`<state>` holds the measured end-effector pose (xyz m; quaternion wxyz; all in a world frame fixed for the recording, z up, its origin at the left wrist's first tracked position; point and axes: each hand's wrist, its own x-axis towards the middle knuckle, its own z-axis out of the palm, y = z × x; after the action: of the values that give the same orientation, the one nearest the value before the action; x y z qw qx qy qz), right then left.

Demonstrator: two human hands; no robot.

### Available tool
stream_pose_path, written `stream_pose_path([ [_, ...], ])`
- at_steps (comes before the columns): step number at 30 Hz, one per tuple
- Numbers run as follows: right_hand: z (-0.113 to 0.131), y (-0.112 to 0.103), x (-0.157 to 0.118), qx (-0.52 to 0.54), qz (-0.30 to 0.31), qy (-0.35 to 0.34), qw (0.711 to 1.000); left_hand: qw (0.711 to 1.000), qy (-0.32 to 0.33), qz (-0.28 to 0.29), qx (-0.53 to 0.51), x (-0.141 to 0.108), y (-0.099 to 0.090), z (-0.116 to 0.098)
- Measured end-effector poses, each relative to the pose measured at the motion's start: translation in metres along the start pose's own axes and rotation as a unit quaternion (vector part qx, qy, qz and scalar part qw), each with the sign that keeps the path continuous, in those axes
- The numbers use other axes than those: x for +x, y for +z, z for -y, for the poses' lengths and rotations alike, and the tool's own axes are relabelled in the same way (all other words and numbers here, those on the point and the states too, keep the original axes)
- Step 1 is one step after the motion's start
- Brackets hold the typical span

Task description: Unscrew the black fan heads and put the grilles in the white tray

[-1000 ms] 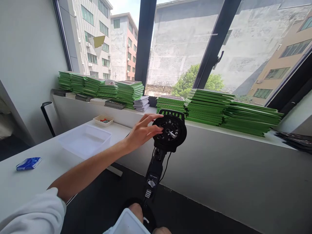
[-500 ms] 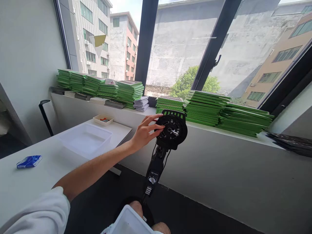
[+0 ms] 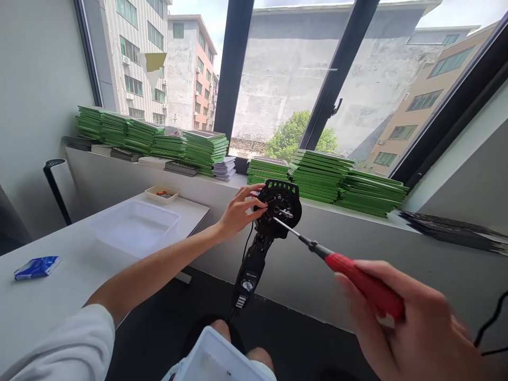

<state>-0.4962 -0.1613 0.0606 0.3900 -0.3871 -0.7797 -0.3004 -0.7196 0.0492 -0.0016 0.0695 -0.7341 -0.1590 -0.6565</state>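
A round black motor head [image 3: 282,199], apparently part of a fan, sits at the top of a black stand column [image 3: 256,260] in front of the person, with a silver shaft [image 3: 286,214] standing out from its face. The left hand [image 3: 236,216] reaches to the head's left side, fingers bent and tips at its rim and face; whether they pinch a small part there cannot be told. The right hand [image 3: 428,330] is wrapped around the handle of a red-handled screwdriver [image 3: 353,272], whose tip meets or nearly meets the face just below the fingertips of the left hand. This looks like the lining-up of the driver with a fastener, though no screw can be made out. Turning one would call for a seated tip, the blade square to the face and the head braced against twisting. Lower on the column is a silver dial [image 3: 247,286], and a white tray [image 3: 212,360] rests at the person's lap. On the white table [image 3: 81,275] to the left are a translucent bin [image 3: 137,227], a cream tray [image 3: 159,199] with red pieces, and a blue packet [image 3: 37,268]. Beyond, green stacks [image 3: 317,174] line the windowsill.
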Motion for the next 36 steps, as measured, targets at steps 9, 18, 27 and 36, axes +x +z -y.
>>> stream_pose_path([
  [9,-0.006,0.038,0.057,-0.088,-0.023,-0.136,0.986,1.0,-0.014,0.008,-0.003,-0.002,0.002,0.004],
  [18,-0.006,0.039,0.062,-0.114,-0.002,-0.173,0.978,1.0,-0.023,0.007,-0.009,-0.001,0.0,0.005],
  [27,-0.01,0.038,0.061,-0.115,-0.012,-0.18,0.977,1.0,-0.006,0.004,0.013,0.0,0.0,0.006],
  [36,-0.01,0.039,0.062,-0.111,-0.01,-0.188,0.976,0.999,-0.003,0.026,0.034,0.0,0.0,0.01],
])
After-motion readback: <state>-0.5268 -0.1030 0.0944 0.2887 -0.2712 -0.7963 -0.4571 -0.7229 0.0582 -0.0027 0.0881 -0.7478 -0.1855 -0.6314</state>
